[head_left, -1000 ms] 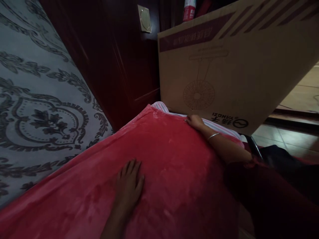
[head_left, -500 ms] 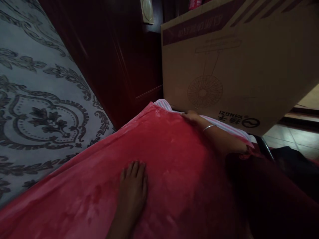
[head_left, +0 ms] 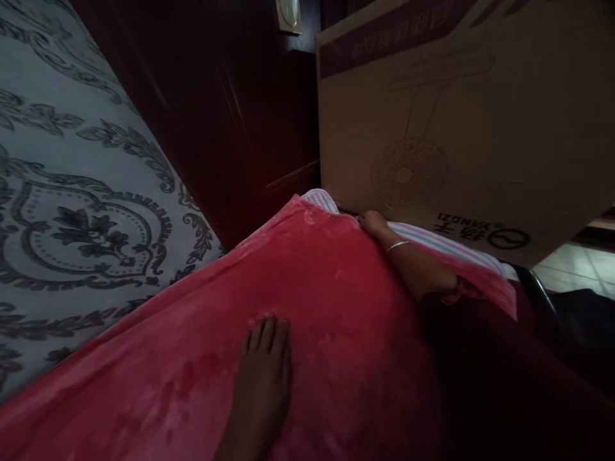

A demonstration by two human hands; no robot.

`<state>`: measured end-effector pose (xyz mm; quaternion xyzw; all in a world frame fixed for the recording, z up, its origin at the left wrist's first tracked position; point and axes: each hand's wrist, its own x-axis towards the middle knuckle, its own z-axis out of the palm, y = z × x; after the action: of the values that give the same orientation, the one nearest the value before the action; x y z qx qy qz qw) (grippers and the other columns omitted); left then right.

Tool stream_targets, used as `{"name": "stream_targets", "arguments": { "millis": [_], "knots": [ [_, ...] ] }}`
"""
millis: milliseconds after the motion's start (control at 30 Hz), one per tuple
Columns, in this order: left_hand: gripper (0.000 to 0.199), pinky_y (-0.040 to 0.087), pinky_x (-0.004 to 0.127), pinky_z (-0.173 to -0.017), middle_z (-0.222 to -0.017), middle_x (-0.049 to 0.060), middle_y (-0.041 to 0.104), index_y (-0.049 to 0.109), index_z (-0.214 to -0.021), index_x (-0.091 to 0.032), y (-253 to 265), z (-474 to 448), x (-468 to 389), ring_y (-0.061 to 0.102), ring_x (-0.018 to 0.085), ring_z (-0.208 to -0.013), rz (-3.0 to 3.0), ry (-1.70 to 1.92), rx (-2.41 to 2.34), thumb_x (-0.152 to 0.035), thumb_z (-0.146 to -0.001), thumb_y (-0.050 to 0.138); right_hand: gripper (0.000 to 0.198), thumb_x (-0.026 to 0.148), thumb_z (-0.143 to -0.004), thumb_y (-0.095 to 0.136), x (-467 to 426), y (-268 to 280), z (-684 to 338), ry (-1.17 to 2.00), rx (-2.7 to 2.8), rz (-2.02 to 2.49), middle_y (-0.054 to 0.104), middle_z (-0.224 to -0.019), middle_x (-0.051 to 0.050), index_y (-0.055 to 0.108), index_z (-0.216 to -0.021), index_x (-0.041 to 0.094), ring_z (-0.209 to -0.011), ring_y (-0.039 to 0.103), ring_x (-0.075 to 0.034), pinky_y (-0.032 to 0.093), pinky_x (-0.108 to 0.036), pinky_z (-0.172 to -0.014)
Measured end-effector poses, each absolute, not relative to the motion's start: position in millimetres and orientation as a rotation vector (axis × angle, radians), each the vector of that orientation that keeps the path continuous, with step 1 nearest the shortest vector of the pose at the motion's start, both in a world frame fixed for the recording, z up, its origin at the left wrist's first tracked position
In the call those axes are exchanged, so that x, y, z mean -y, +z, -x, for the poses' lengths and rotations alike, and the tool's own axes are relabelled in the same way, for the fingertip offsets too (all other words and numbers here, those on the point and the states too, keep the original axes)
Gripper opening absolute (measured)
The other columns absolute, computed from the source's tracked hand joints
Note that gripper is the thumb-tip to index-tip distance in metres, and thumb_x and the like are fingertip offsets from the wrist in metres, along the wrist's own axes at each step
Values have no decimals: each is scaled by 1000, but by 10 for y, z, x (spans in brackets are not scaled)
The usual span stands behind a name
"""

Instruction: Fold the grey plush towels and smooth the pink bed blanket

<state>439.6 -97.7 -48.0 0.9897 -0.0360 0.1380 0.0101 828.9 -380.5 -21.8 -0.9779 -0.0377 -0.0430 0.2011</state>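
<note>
A red plush sheet [head_left: 327, 275] covers the bed in front of me. My left hand [head_left: 263, 365] lies palm down on it, fingers stretched out and holding nothing. At the far edge, my right hand [head_left: 373, 224], with a silver bangle on the wrist, has its fingers curled at the sheet's border. Its fingertips are partly hidden. Beside that hand, a striped pink, white and grey cloth [head_left: 446, 242] shows past the red sheet along the edge. A corner of similar striped fabric [head_left: 319, 200] sticks out at the far corner.
A large cardboard box [head_left: 471, 141] with a fan-like drawing stands just beyond the bed's far edge. Dark red wooden panelling [head_left: 202, 109] rises behind the far corner. Patterned wallpaper [head_left: 91, 211] borders the left side. A dark shiny rail [head_left: 538, 291] and floor tiles [head_left: 571, 266] appear at the right.
My right hand has gone from fingers extended to fingers curled at the sheet's edge. My left hand stays flat on the sheet. The view has shifted slightly.
</note>
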Motion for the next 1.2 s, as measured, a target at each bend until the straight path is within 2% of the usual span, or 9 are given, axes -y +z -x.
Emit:
{"name": "stream_targets", "arguments": {
  "millis": [167, 267, 400, 533, 600, 700, 800, 967, 1200],
  "knots": [
    [51, 44, 55, -115, -146, 12, 63, 64, -142, -21, -488, -4438, 994, 54, 31, -138, -3070, 433, 88, -24, -99, 37, 65, 64, -103, 43, 4197, -109, -8056, 32, 69, 2670, 76, -103, -18, 78, -113, 11, -93, 72, -27, 51, -29, -76],
    [50, 43, 56, -116, -145, 12, 63, 66, -140, -20, -459, -4457, 1004, 53, 32, -138, -3052, 444, 86, -25, -98, 38, 62, 67, -100, 47, 4614, -110, -7757, 202, 139, 2613, 77, -103, -12, 79, -110, 15, -83, 70, -23, 50, -29, -69],
    [51, 44, 56, -114, -145, 13, 63, 65, -140, -18, -450, -4476, 1002, 53, 33, -138, -3044, 437, 101, -26, -99, 36, 40, 51, -98, 61, 4991, -201, -7436, 127, 152, 2809, 77, -107, -11, 77, -107, 16, -86, 69, -22, 48, -26, -70],
    [52, 43, 55, -115, -143, 14, 64, 65, -140, -17, -460, -4495, 989, 53, 33, -137, -3044, 461, 115, -26, -99, 35, 37, 43, -102, 53, 4991, -330, -7347, -89, 119, 2947, 75, -114, -15, 75, -110, 15, -101, 68, -25, 45, -27, -78],
    [52, 43, 55, -115, -143, 15, 64, 66, -139, -16, -451, -4506, 988, 54, 34, -136, -3048, 464, 127, -28, -100, 33, 39, 44, -103, 50, 4936, -344, -7347, -120, 91, 2940, 73, -120, -16, 74, -114, 16, -106, 67, -25, 45, -27, -81],
    [54, 45, 57, -112, -144, 16, 62, 66, -139, -14, -417, -4520, 999, 54, 36, -135, -3052, 433, 124, -29, -101, 31, 41, 46, -104, 49, 4949, -275, -7315, -94, 71, 2920, 74, -120, -15, 75, -114, 16, -104, 67, -24, 45, -26, -79],
    [54, 44, 57, -112, -144, 19, 61, 65, -139, -12, -381, -4527, 1018, 54, 37, -134, -3047, 422, 124, -28, -101, 30, 49, 53, -104, 46, 5157, -182, -7165, -24, 66, 2882, 75, -113, -14, 75, -110, 14, -94, 68, -22, 45, -25, -74],
    [55, 44, 57, -111, -141, 19, 62, 65, -137, -10, -347, -4534, 1042, 54, 37, -131, -3058, 437, 156, -28, -101, 28, 57, 66, -96, 54, 5618, -236, -6698, 9, 8, 2928, 76, -97, -12, 75, -103, 13, -84, 67, -23, 43, -27, -69],
    [50, 44, 52, -111, -138, 15, 64, 65, -135, -16, -347, -4543, 1031, 56, 32, -129, -3056, 489, 170, -28, -100, 31, 49, 60, -100, 49, 5709, -417, -6474, -252, -278, 3006, 74, -106, -17, 75, -105, 18, -101, 68, -30, 46, -32, -78]
  ]
}}
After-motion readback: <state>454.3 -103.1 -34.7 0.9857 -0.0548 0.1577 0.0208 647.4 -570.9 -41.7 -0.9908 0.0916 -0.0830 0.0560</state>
